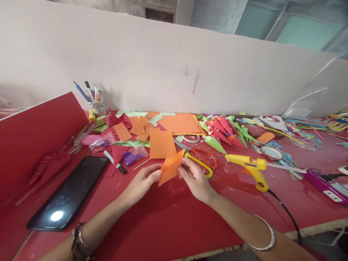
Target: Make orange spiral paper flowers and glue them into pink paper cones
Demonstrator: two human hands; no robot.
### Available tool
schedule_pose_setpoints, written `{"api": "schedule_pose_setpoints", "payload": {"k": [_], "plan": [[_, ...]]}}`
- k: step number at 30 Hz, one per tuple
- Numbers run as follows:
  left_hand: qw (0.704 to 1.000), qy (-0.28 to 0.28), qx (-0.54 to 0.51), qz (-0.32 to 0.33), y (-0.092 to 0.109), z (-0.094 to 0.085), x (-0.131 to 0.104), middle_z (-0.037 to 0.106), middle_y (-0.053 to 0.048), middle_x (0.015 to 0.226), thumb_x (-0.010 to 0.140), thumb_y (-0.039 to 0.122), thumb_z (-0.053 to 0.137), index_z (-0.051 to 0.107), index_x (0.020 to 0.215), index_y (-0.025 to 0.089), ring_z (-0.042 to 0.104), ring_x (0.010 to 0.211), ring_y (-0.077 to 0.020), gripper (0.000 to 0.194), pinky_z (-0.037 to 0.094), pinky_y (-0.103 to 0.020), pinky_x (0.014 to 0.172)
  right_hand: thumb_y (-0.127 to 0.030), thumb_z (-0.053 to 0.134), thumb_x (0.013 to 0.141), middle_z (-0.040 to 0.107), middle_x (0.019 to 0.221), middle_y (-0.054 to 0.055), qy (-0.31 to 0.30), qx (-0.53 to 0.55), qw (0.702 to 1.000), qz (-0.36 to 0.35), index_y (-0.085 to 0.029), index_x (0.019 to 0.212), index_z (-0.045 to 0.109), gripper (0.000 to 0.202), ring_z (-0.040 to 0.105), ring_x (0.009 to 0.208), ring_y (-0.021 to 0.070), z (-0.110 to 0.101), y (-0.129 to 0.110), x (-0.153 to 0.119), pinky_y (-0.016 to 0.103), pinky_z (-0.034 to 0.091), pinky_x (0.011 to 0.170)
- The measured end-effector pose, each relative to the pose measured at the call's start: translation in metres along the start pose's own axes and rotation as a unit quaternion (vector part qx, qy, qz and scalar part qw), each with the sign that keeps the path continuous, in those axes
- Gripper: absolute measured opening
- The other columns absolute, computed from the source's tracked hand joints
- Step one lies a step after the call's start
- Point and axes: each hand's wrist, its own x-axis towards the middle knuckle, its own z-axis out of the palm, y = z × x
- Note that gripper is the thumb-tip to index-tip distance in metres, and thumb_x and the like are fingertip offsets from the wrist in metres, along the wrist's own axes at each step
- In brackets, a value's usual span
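1. The person's left hand [148,179] and right hand [197,179] each had the grip closed on the folded orange paper [170,169], raised above the red table [163,224] at the clock's centre.
2. A black phone [69,194] lay between 8 and 9 o'clock, a capped marker [115,162] near 9.
3. The yellow glue gun [251,167] lay at 3 o'clock; orange-and-yellow-handled scissors [210,173], nearer, between 2 and 3.
4. A flat orange sheet [162,145] lay just beyond, toward 12.
5. Red and green paper cones [223,128] were heaped at 2 o'clock.
6. A pen cup [98,107] stood at 10, near the white wall [136,65].
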Motion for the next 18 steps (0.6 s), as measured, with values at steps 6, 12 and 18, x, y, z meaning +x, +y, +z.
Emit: {"api": "schedule_pose_setpoints", "payload": {"k": [6, 12, 18], "plan": [[1.000, -0.001, -0.005, 0.015, -0.0037, 0.0085, -0.0054, 0.062, -0.004, 0.089, 0.077, 0.035, 0.054, 0.024, 0.133, 0.021, 0.058, 0.074, -0.0156, 0.065, 0.047, -0.025, 0.066, -0.027, 0.044, 0.084, 0.052, 0.077, 0.000, -0.079, -0.040, 0.996, -0.005, -0.020, 0.086, 0.052, 0.011, 0.049, 0.069, 0.0108, 0.0004, -0.0014, -0.0019, 0.022, 0.041, 0.062], [0.995, 0.040, 0.079, 0.036, -0.0038, 0.0071, -0.0027, 0.062, -0.003, 0.086, 0.081, 0.035, 0.047, 0.051, 0.107, 0.018, 0.057, 0.080, -0.0164, 0.031, 0.044, -0.023, 0.070, -0.027, 0.052, 0.078, 0.052, 0.073, -0.002, -0.040, -0.003, 0.999, 0.028, -0.020, 0.082, 0.049, 0.008, 0.051, 0.063, 0.0091, 0.0005, -0.0007, -0.0004, 0.023, 0.043, 0.060], [0.989, 0.091, 0.111, 0.039, -0.0033, 0.0067, -0.0028, 0.062, -0.003, 0.079, 0.080, 0.035, 0.047, 0.056, 0.079, 0.016, 0.056, 0.074, -0.0149, 0.022, 0.042, -0.022, 0.066, -0.032, 0.054, 0.077, 0.059, 0.065, -0.002, -0.063, 0.046, 0.994, 0.079, -0.019, 0.076, 0.048, 0.015, 0.057, 0.056, 0.0102, -0.0007, -0.0021, 0.0013, 0.027, 0.046, 0.060]]}}
